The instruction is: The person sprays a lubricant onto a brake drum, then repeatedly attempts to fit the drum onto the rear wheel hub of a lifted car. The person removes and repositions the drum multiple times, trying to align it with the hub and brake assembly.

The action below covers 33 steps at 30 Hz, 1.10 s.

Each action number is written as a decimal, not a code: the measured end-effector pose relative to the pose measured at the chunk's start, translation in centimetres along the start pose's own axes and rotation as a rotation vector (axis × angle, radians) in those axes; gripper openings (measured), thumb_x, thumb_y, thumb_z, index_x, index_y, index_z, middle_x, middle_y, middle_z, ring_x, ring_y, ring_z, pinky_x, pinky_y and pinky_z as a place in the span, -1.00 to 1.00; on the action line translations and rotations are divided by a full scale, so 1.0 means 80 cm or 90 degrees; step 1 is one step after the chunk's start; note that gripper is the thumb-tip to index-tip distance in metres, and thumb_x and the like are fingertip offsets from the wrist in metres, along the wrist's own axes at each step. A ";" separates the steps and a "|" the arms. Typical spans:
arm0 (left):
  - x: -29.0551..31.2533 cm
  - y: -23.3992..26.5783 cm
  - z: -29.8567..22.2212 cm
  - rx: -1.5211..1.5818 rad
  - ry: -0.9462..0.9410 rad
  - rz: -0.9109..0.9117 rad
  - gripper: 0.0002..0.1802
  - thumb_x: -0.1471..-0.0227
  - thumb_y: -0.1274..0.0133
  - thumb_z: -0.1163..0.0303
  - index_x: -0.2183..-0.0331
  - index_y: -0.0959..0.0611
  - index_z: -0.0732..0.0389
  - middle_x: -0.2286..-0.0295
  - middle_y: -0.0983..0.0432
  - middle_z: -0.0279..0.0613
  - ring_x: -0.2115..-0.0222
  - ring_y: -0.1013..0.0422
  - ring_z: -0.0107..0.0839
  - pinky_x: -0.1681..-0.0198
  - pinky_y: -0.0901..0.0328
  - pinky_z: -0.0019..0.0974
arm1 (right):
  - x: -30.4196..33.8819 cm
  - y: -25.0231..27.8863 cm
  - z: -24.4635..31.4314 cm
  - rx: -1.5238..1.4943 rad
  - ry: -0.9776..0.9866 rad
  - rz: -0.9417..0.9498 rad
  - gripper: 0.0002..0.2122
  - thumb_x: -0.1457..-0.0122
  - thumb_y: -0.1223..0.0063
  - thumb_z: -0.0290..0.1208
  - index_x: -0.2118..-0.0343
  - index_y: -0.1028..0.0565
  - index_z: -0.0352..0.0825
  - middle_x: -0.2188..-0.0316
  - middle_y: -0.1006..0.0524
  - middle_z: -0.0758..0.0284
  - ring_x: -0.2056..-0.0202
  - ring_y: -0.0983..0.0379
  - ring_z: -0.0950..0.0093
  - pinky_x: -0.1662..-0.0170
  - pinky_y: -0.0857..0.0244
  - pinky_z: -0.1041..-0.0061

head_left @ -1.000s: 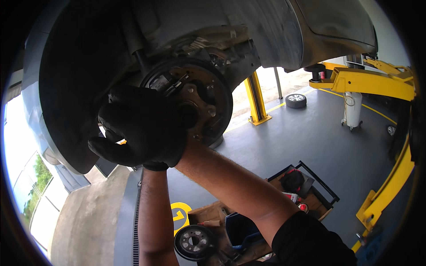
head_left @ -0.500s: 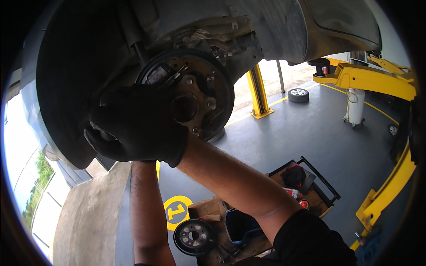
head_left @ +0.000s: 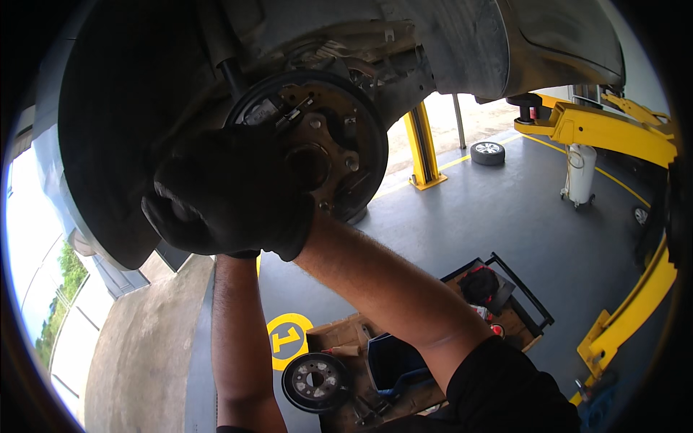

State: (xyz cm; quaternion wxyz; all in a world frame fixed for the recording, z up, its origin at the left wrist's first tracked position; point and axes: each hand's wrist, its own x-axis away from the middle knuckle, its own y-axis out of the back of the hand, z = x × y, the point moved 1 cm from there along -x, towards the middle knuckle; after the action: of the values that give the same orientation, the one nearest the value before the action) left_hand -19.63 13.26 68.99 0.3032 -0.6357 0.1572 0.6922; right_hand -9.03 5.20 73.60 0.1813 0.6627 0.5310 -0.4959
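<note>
Bunching gloved hands [head_left: 231, 193] before the brake [head_left: 334, 146] under the wheel arch [head_left: 108, 141], leaving any grip impossible to tell. Pointing, brake face and axis alike, toward the camera. Hiding the brake's lower left and most of one hand.

"Any sign here that can be read?"
"A single yellow numeral [head_left: 287, 337] (tilted, from this angle) inside a yellow ring [head_left: 290, 317], on the grey floor [head_left: 433, 231]."
"Where exactly?"
"Just beside the brown-topped cart [head_left: 328, 335], to its left."

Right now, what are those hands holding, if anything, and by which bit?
It can't be told: the gloved hands overlap in front of the brake, hiding any hold.
</note>
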 end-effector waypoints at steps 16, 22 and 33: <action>0.000 -0.004 0.003 0.001 -0.014 0.014 -0.58 -0.06 -0.36 0.08 0.11 -0.73 0.10 0.19 -0.66 -0.11 0.17 -0.57 -0.19 0.16 -0.51 -0.18 | -0.009 0.003 0.001 -0.018 -0.022 -0.050 -0.80 -0.14 -0.24 -0.18 0.47 -0.55 -0.18 0.56 -0.55 0.28 0.54 -0.56 0.28 0.44 -0.43 0.23; -0.001 -0.008 0.005 0.001 -0.019 0.021 -0.59 -0.06 -0.35 0.07 0.12 -0.73 0.10 0.19 -0.66 -0.12 0.18 -0.58 -0.20 0.16 -0.51 -0.18 | -0.019 0.014 -0.001 -0.024 -0.079 -0.072 -0.81 -0.06 -0.36 -0.30 0.51 -0.51 -0.16 0.55 -0.54 0.37 0.50 -0.55 0.35 0.40 -0.42 0.33; 0.005 -0.013 0.002 -0.004 -0.023 0.024 -0.59 -0.07 -0.34 0.04 0.13 -0.74 0.09 0.19 -0.67 -0.12 0.20 -0.58 -0.20 0.17 -0.51 -0.19 | -0.017 0.004 0.002 0.004 -0.078 -0.097 -0.76 -0.05 -0.34 -0.24 0.58 -0.46 -0.14 0.61 -0.49 0.36 0.56 -0.52 0.34 0.42 -0.40 0.30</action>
State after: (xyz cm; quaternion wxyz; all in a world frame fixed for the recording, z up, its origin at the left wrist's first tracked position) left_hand -19.11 14.24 68.79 0.2911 -0.6207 0.1616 0.7099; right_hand -8.75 4.21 74.58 0.1728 0.5895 0.5661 -0.5496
